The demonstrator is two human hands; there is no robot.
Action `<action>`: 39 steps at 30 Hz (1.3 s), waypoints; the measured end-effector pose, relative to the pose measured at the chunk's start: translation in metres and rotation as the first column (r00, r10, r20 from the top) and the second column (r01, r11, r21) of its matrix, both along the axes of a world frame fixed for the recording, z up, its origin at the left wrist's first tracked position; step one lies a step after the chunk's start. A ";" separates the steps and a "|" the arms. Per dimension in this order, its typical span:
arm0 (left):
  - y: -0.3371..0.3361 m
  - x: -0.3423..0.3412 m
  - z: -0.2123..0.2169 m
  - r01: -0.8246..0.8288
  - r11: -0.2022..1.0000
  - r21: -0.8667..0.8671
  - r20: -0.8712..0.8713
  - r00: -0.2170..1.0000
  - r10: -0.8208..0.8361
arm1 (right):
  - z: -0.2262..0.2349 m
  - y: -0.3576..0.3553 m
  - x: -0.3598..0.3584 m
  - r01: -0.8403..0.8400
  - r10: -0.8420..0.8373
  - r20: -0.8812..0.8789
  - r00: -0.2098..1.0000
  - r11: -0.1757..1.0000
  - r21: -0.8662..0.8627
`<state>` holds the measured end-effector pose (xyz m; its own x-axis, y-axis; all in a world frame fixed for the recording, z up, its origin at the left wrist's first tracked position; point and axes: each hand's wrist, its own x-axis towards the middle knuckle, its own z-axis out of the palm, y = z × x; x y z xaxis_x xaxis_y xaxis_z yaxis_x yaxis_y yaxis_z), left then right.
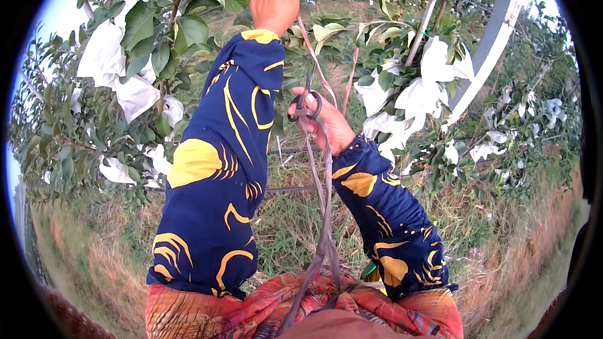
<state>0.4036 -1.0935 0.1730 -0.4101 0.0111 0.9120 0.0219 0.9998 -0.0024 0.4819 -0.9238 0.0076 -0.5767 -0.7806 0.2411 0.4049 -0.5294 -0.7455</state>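
Note:
My left hand is raised at the top, beside the leafy branches on the left. Its fingers are closed around a pink ribbon, which runs up past the thumb and hangs down in a long loop. Lower and to the right, my right hand holds small scissors by their dark handles, blades pointing up near the ribbon. Whether the blades touch the ribbon cannot be made out. A grey-brown cloth strap is tied to the scissors and hangs down toward my body.
Fruit-tree branches with white bags stand on the left, and more white bags hang on the right. A pale post leans at the upper right. Thin dark lines cross low above the grass.

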 end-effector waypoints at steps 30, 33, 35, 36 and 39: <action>-0.001 0.007 0.007 -0.014 0.998 0.053 0.051 0.999 0.011 | 0.008 -0.025 -0.042 0.136 -0.131 0.046 0.990 0.978 -0.156; 0.000 0.006 0.006 -0.006 0.998 0.065 0.047 0.999 0.003 | 0.006 -0.023 -0.042 0.166 -0.153 0.085 0.985 0.970 -0.175; -0.001 0.006 0.008 -0.005 0.998 0.068 0.053 0.999 0.001 | 0.003 -0.018 -0.043 0.131 -0.110 0.116 0.987 0.973 -0.191; 0.000 0.005 0.007 -0.006 0.998 0.063 0.053 0.999 0.003 | 0.001 -0.015 -0.043 0.115 -0.106 0.074 0.992 0.985 -0.132; -0.004 0.006 0.008 -0.017 0.998 0.053 0.056 0.998 0.014 | 0.001 -0.008 -0.035 -0.014 0.016 -0.033 0.999 0.998 0.068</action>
<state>0.4091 -1.0978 0.1808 -0.4595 -0.0440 0.8871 0.0053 0.9986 0.0523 0.4466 -0.9321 0.0088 -0.5575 -0.8041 0.2062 0.3868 -0.4714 -0.7926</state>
